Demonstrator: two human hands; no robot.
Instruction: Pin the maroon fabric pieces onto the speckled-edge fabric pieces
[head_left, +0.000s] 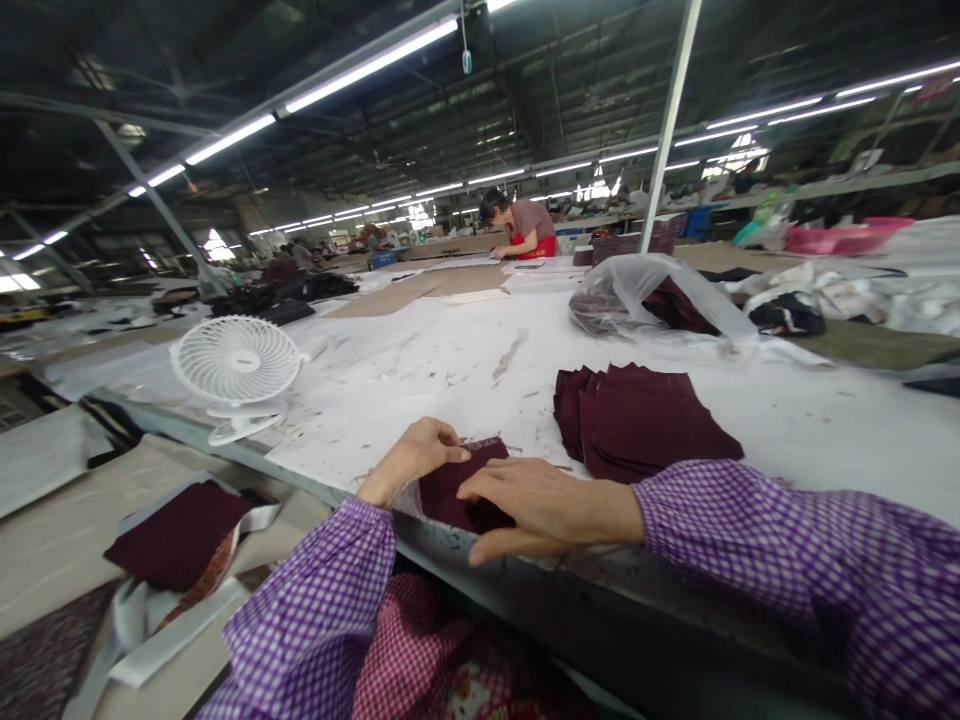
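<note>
A small maroon fabric piece (450,492) lies at the near edge of the white-covered table. My left hand (421,455) is at its upper left, thumb and fingers closed on the fabric's top edge. Over its right side rests my right hand (536,505), fingers forward and the thumb spread apart below, touching the cloth. Part of the piece is hidden under the right hand. To the right, beyond my right forearm, sits a stack of maroon fabric pieces (645,420).
A white fan (238,362) stands at the table's left edge. Behind the stack is a clear plastic bag (626,290) with maroon cloth. More maroon cloth (180,532) lies on a lower surface at left. A person in a red apron (531,240) leans over the far table.
</note>
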